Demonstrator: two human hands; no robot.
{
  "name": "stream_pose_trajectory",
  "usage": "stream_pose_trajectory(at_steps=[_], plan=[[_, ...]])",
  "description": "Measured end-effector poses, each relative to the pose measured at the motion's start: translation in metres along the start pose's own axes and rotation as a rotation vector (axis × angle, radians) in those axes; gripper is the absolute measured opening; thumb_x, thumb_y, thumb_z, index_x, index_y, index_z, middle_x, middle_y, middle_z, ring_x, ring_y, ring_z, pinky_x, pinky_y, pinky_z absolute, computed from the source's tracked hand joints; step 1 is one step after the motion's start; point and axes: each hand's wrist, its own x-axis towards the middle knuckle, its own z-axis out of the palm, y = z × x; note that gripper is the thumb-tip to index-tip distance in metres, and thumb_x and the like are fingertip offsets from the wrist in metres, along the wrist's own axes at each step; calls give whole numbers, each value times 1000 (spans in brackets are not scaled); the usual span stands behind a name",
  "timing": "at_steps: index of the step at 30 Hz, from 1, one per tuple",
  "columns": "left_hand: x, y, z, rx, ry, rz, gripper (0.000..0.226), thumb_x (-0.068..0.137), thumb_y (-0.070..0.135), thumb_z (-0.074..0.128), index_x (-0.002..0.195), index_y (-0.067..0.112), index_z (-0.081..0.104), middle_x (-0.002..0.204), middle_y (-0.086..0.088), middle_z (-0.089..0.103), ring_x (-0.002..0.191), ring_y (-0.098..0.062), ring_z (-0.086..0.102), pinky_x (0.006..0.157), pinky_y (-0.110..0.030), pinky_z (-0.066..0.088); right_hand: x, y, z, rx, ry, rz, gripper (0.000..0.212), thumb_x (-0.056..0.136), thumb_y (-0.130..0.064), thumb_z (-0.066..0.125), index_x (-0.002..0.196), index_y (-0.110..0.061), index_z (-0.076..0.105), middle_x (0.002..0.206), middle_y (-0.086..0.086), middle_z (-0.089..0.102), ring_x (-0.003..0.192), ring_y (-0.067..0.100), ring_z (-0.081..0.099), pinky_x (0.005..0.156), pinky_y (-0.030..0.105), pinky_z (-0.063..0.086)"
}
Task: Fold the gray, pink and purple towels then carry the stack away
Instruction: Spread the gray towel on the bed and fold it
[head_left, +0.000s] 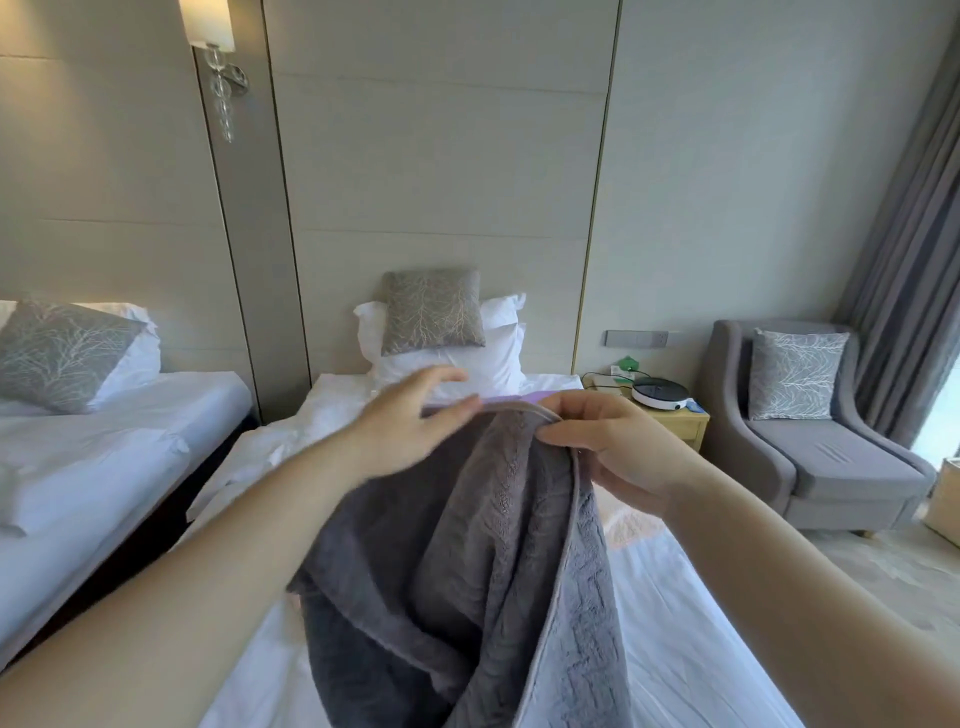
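The gray towel (467, 571) looks thick, soft and limp. It should be light enough for 1 hand but will sag and bunch wherever it is not supported, so the best hold is on the stitched top hem, 1 corner in each hand, to let it fall flat. It hangs in the lower middle of the frame, held up above the bed (701, 623) in deep, loose folds. The plush is dark charcoal with a woven pattern, and the face turned outward on its right edge is paler.

The right hand (608, 447) pinches the hem between thumb and fingertips at the towel's top right. The left hand (410, 421) is motion-blurred, its fingers spread and fairly straight against the hem's left end, apparently not yet gripping.

Just behind the hands, a sliver of the purple towel (511, 399) lies on the white sheet. I cannot make out the pink towel. Further back are white pillows (498, 358) with a patterned cushion (431, 312). An armchair (831, 457) is at right and a 2nd bed (104, 441) at left.
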Motion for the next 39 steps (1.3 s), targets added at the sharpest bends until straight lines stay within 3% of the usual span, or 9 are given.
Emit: stream_pose_trajectory(at_steps=[3, 6, 10, 15, 18, 23, 27, 35, 39], plan=[[-8, 18, 25, -247, -227, 100, 38, 97, 43, 36, 127, 29, 56, 122, 27, 56, 113, 21, 45, 95, 0, 32, 3, -9, 7, 19, 0, -17, 16, 87, 11, 48, 97, 8, 60, 85, 13, 63, 77, 20, 60, 69, 24, 51], [-5, 22, 30, -268, -147, 60, 30, 97, 45, 38, 96, 32, 65, 91, 25, 64, 91, 10, 56, 83, -6, 39, 2, -12, 3, -36, 35, -39, 18, 86, 10, 50, 84, -3, 63, 80, 11, 62, 78, 21, 58, 75, 27, 47], [-1, 31, 26, -300, -69, 144, 27, 96, 31, 51, 82, 9, 60, 68, 6, 44, 61, 1, 40, 59, -11, 33, -5, -6, -7, -723, 96, -109, 15, 84, -14, 63, 70, -15, 68, 67, -7, 59, 65, 6, 51, 68, 23, 40], [7, 41, 12, -404, -36, 192, 25, 86, 37, 61, 79, 13, 65, 72, 0, 51, 70, -6, 46, 67, -18, 36, -15, 11, -20, -1253, 85, -68, 36, 85, -54, 55, 89, -23, 71, 91, -15, 62, 87, 6, 58, 82, 26, 46], [11, 38, 6, -382, 7, 183, 23, 79, 44, 64, 77, 21, 66, 71, 1, 51, 68, -6, 45, 67, -19, 35, -19, 22, -25, -1231, 181, -128, 34, 85, -52, 59, 98, -23, 71, 104, -14, 63, 96, 6, 58, 89, 29, 46], [18, 28, 4, -237, 195, 153, 9, 89, 31, 64, 82, 27, 67, 63, 27, 61, 64, 11, 53, 63, -4, 36, -18, 23, -22, -861, 626, -375, 5, 78, -11, 74, 77, -13, 69, 82, -6, 64, 75, 10, 60, 74, 23, 49], [22, 24, 8, -201, 322, 56, 12, 89, 38, 62, 86, 27, 68, 83, 19, 64, 77, 7, 54, 65, -10, 36, -24, 21, -11, -918, 616, -611, 19, 79, 4, 65, 82, -14, 69, 89, -4, 57, 78, 5, 52, 72, 12, 39], [22, 40, 21, -383, 330, 79, 14, 90, 30, 63, 80, 21, 66, 74, 7, 59, 62, 4, 48, 56, -2, 35, -13, 53, 17, -923, 442, -242, 18, 79, -47, 65, 80, -30, 67, 93, -15, 53, 73, 1, 55, 68, 18, 42], [21, 46, 20, -439, 313, 97, 14, 89, 29, 64, 83, 18, 67, 74, 3, 56, 61, 2, 45, 57, -5, 35, 0, 55, 22, -1053, 430, -202, 27, 78, -45, 68, 90, -22, 63, 94, -12, 44, 77, 12, 50, 68, 29, 43]])
